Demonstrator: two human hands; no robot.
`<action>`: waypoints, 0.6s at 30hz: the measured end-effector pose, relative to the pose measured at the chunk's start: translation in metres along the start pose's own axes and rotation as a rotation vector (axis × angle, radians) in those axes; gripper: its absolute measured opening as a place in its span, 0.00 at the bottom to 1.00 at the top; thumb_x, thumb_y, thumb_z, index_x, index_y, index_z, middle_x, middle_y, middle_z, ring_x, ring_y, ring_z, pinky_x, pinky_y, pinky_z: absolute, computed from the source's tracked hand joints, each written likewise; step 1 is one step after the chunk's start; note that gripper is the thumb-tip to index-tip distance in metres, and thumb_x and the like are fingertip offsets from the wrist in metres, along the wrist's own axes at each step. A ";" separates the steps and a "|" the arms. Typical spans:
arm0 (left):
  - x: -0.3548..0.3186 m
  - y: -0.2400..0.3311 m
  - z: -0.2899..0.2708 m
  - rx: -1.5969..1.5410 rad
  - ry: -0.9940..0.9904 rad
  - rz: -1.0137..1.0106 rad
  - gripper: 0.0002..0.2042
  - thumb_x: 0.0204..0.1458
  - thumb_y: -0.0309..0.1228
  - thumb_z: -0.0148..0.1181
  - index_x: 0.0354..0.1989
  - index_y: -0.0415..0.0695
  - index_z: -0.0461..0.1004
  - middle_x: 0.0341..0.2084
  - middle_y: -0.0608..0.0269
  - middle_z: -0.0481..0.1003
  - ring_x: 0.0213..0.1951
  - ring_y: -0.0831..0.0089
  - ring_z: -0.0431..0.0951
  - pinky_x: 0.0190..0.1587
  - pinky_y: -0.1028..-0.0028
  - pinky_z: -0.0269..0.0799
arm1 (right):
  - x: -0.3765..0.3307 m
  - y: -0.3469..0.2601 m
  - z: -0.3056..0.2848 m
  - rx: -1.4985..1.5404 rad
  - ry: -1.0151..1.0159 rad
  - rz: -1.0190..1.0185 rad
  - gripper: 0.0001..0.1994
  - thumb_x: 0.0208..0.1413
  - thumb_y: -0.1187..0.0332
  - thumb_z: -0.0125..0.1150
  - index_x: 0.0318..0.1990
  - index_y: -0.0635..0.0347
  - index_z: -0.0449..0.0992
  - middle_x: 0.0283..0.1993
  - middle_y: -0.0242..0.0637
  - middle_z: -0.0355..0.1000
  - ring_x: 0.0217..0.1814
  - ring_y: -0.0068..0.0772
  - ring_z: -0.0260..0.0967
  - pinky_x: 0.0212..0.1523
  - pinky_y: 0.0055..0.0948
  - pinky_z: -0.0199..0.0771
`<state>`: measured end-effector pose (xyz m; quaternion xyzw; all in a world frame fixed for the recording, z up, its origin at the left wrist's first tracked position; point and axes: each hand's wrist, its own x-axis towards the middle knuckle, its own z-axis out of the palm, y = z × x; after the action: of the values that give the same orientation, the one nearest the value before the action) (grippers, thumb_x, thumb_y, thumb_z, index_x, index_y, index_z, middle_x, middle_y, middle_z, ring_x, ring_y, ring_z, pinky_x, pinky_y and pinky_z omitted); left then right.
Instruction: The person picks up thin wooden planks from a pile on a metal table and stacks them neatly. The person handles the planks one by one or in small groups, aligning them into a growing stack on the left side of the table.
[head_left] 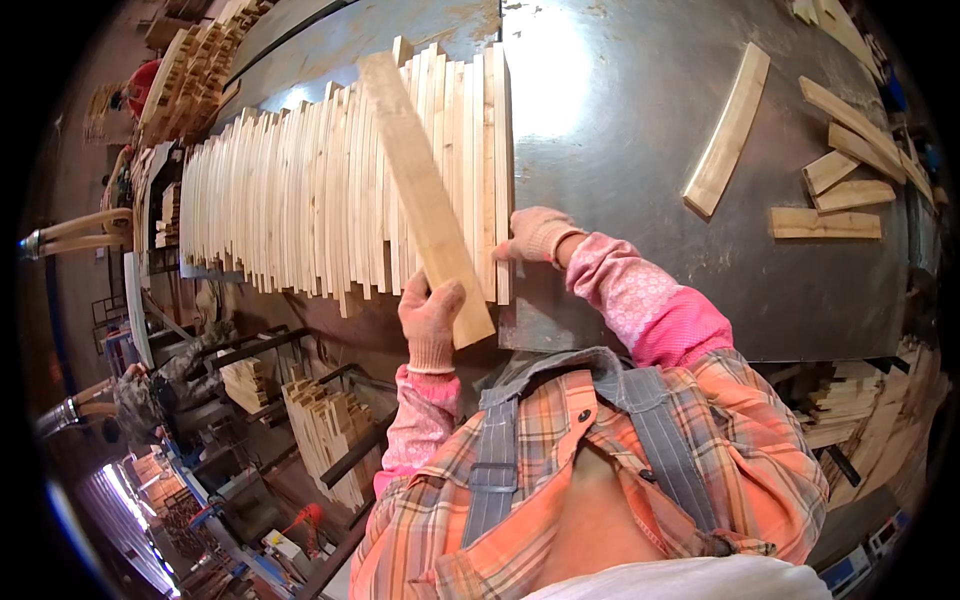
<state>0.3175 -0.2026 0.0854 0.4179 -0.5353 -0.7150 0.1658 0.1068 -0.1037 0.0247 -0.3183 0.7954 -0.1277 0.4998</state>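
Shiny grey metal makes the top of the desk, and tall piles of wood stand past its left side. On the desk, a long row of thin sticks lies side by side, packed close together. Their ends do not line up, so the edge of the row goes in and out like little steps. I think the lining up is well along, because the row is already so long. One flat board is not in the row yet. It slants across above the sticks, and I can't tell if its far end rests on them. Away to my right lie one loose piece and a small heap of short pieces, all apart from the row.

My left hand has its fingers and thumb bent around the near end of the flat board, holding it tight. My right hand is half curled at the end stick on the row's right side. It seems to touch it, but I can't tell if it grips or just leans there.
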 end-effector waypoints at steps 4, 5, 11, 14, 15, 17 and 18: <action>0.011 -0.001 0.025 -0.071 -0.106 0.000 0.16 0.54 0.22 0.61 0.52 0.33 0.76 0.36 0.66 0.78 0.34 0.80 0.76 0.38 0.78 0.75 | -0.033 0.021 -0.013 0.426 0.247 -0.100 0.33 0.58 0.53 0.67 0.67 0.62 0.70 0.55 0.51 0.78 0.58 0.45 0.76 0.61 0.40 0.74; 0.013 0.000 0.035 -0.085 -0.163 0.021 0.16 0.55 0.22 0.61 0.52 0.33 0.76 0.36 0.66 0.78 0.34 0.79 0.76 0.39 0.78 0.75 | -0.044 0.031 -0.014 0.637 0.274 -0.099 0.34 0.58 0.54 0.67 0.68 0.62 0.69 0.54 0.50 0.78 0.57 0.44 0.77 0.60 0.39 0.74; 0.027 0.030 0.111 -0.031 -0.524 -0.119 0.17 0.53 0.24 0.62 0.52 0.35 0.75 0.32 0.67 0.78 0.32 0.79 0.76 0.37 0.78 0.73 | -0.124 0.134 -0.073 0.347 0.975 -0.141 0.42 0.57 0.62 0.68 0.76 0.62 0.54 0.66 0.50 0.70 0.65 0.43 0.70 0.68 0.37 0.69; 0.012 0.045 0.135 0.819 -0.393 -0.192 0.17 0.53 0.26 0.64 0.52 0.39 0.78 0.25 0.65 0.75 0.28 0.74 0.74 0.32 0.71 0.73 | -0.171 0.193 -0.125 -0.500 1.115 -0.094 0.40 0.53 0.64 0.66 0.74 0.57 0.58 0.69 0.50 0.64 0.67 0.51 0.65 0.62 0.45 0.70; 0.014 0.041 0.158 1.242 -0.556 0.179 0.21 0.51 0.26 0.65 0.56 0.44 0.77 0.29 0.59 0.76 0.33 0.64 0.76 0.36 0.66 0.74 | -0.190 0.218 -0.141 -0.698 1.086 -0.122 0.37 0.52 0.64 0.65 0.71 0.55 0.62 0.66 0.48 0.66 0.65 0.53 0.65 0.59 0.48 0.71; 0.023 0.023 0.217 1.549 -0.679 0.784 0.25 0.49 0.28 0.66 0.59 0.49 0.76 0.32 0.56 0.77 0.38 0.52 0.78 0.41 0.58 0.75 | -0.240 0.280 -0.165 -0.763 0.675 0.175 0.33 0.54 0.64 0.63 0.70 0.45 0.64 0.63 0.42 0.66 0.62 0.53 0.67 0.56 0.50 0.71; 0.031 0.014 0.247 1.449 -0.796 0.936 0.24 0.48 0.29 0.67 0.57 0.50 0.77 0.33 0.56 0.77 0.39 0.51 0.78 0.41 0.55 0.75 | -0.270 0.316 -0.168 -0.647 0.644 0.276 0.26 0.55 0.64 0.62 0.64 0.45 0.70 0.59 0.41 0.70 0.61 0.52 0.70 0.55 0.49 0.73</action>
<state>0.1050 -0.0745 0.1043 -0.1122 -0.9790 -0.1597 -0.0586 -0.0798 0.2894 0.1316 -0.2931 0.9436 0.1019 0.1155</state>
